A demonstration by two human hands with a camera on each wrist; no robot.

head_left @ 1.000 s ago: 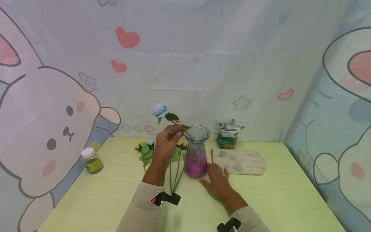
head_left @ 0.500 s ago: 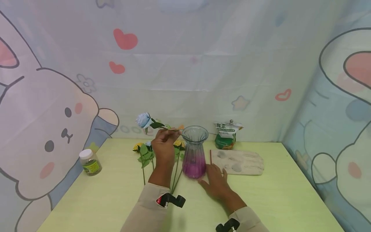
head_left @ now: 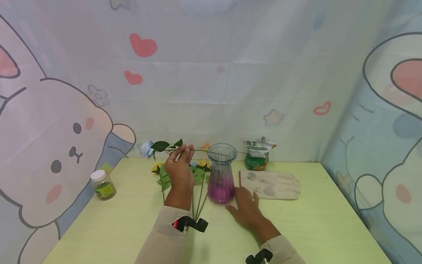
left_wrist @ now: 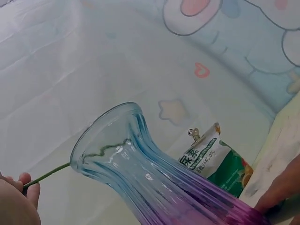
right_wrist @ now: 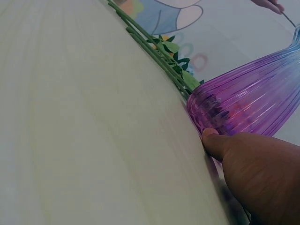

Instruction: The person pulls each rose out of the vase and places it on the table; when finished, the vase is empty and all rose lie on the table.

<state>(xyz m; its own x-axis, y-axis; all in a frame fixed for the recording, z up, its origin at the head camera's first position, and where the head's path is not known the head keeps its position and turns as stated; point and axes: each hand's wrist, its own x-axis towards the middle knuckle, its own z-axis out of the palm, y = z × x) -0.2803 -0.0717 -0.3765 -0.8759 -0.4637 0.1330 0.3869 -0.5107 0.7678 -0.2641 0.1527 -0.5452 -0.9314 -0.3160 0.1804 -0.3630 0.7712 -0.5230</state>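
My left hand (head_left: pixel 179 168) pinches the green stem (left_wrist: pixel 51 175) of an artificial blue rose (head_left: pixel 146 149) between thumb and fingers. The rose lies nearly level, its bloom to the left and its stem end overlapping the mouth of a ribbed glass vase (head_left: pixel 222 176). Through the glass in the left wrist view, the stem shows as a wavy line. The vase, blue at the rim and purple below, stands upright on the table. At its base rests my right hand (head_left: pixel 248 209), fingers loosely extended along its right side and thumb (right_wrist: pixel 213 140) touching the bottom edge.
Several yellow and blue flowers (head_left: pixel 199 172) lie on the table (head_left: pixel 132 227) behind my left forearm. A green and white bag (head_left: pixel 258 157) with a clip stands at the back, a pair of pale gloves (head_left: pixel 273 185) before it. A white-capped jar (head_left: pixel 103 185) sits far left.
My left hand has moved slightly left and tipped the blue rose from slanting to nearly level, so the bloom is lower and farther left. The right hand and vase stay in place.
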